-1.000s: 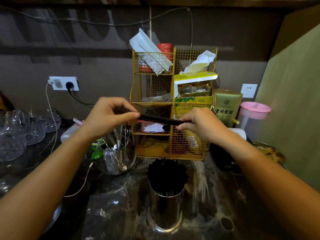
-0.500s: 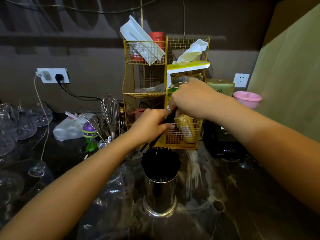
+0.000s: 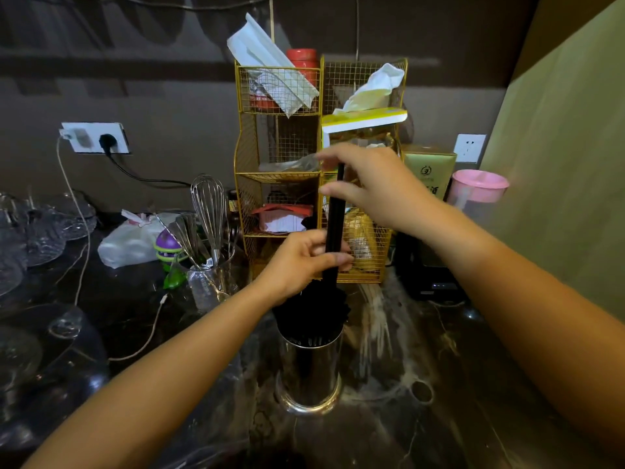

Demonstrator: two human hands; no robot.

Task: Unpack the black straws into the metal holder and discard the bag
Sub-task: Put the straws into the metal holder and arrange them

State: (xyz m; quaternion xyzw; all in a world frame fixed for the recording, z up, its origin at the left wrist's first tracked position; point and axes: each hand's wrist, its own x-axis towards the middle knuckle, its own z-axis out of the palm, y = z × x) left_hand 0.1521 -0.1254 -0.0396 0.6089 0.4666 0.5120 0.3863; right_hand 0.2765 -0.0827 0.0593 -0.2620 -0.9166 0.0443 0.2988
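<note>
Both hands pinch upright straws [image 3: 334, 228]: right hand [image 3: 375, 187] top, left hand [image 3: 301, 262] bottom. Holder [image 3: 309, 370] directly below, packed. Rack [image 3: 304, 170] close at 12 o'clock. Desk [image 3: 439, 384] open at 3 o'clock.

Black straws [image 3: 334, 228], shiny silver holder [image 3: 309, 367], gold mesh rack [image 3: 280, 147].

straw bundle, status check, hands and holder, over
Both hands shut on the black straw bundle, right hand high, left hand low. Bundle upright over metal holder, already stuffed with straws. Nothing blocking.
</note>
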